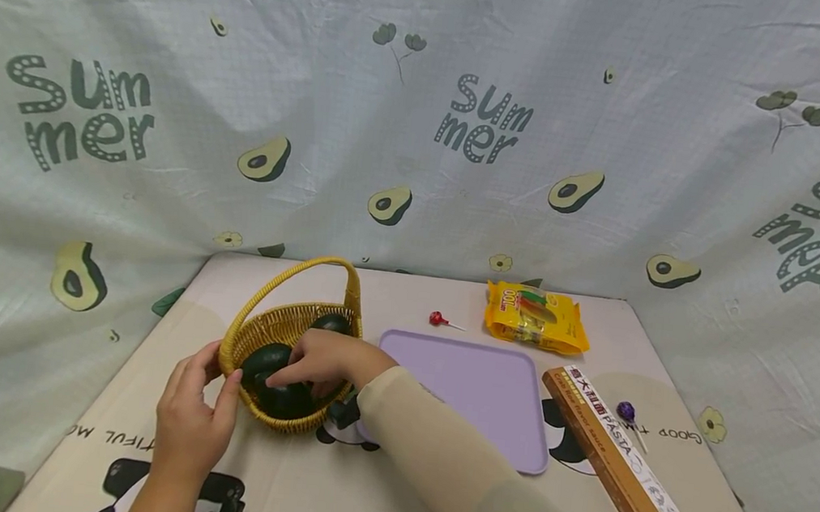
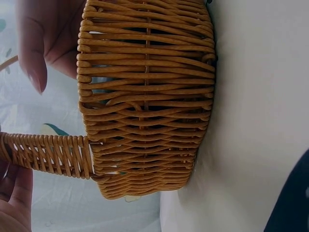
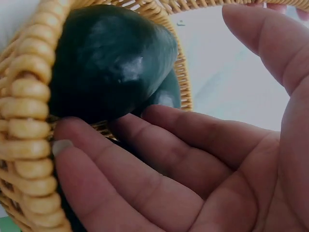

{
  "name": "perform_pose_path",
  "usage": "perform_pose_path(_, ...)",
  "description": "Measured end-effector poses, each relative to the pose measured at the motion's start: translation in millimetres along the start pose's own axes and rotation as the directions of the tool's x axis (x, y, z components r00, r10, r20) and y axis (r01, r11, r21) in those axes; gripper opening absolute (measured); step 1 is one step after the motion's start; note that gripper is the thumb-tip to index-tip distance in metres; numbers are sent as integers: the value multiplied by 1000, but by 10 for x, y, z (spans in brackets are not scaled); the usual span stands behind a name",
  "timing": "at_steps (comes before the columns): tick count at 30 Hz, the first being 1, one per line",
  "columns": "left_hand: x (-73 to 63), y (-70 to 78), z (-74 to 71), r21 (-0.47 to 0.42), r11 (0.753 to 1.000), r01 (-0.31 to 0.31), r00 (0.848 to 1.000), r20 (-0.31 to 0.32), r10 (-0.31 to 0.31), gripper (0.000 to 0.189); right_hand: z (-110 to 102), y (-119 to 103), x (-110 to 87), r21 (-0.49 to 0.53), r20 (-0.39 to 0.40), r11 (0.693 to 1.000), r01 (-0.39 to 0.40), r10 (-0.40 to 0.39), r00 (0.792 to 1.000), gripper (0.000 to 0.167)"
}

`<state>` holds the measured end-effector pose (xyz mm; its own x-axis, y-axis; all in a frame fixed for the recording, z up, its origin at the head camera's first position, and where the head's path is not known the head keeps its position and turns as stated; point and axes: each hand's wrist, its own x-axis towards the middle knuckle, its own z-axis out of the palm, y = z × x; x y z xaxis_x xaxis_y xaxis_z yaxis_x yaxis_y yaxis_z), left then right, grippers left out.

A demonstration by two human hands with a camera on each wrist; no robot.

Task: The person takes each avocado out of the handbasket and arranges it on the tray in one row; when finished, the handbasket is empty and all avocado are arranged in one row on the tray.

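A yellow wicker basket (image 1: pixel 290 320) with a tall arched handle (image 1: pixel 260 295) stands at the left of the table. Dark green avocados (image 1: pixel 266 364) lie inside it. My left hand (image 1: pixel 199 408) grips the handle near its base on the left side. In the left wrist view, fingers of the left hand (image 2: pixel 17 203) lie behind the woven handle. My right hand (image 1: pixel 331 361) reaches down into the basket over the avocados. From the right wrist, its fingers look extended beside a glossy avocado (image 3: pixel 113 63), with the thumb held apart.
A lilac tray (image 1: pixel 472 383) lies right of the basket, partly behind the right forearm. Beyond it are a red lollipop (image 1: pixel 438 319) and a yellow snack bag (image 1: pixel 536 317). Farther right lie a long pasta box (image 1: pixel 619 461) and a purple lollipop (image 1: pixel 626 412). A printed curtain (image 1: pixel 421 127) surrounds the table.
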<state>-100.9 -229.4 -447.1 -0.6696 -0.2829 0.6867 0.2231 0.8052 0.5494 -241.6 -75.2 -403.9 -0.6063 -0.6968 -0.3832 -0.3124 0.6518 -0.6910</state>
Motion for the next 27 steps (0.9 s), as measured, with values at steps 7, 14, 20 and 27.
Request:
perform_pose_path(7, 3, -16, -15, -4, 1000, -11, 1000, -13, 11, 53, -13, -43, 74, 19, 79, 997, -74, 72, 994, 41)
perform_pose_path(14, 4, -4, -11, -2, 1000, -8, 1000, -8, 8, 54, -20, -87, 140, -37, 106, 993, -116, 119, 987, 37)
perform_pose_path(20, 10, -8, -3, 2, 1000, -12, 1000, -3, 12, 54, -1, -155, 164, -94, 86, 986, -136, 144, 986, 31)
perform_pose_path(27, 11, -19, -5, 3, 1000, -18, 1000, 0, 18, 54, 46, -206, 187, -165, 61, 973, -163, 175, 983, 28)
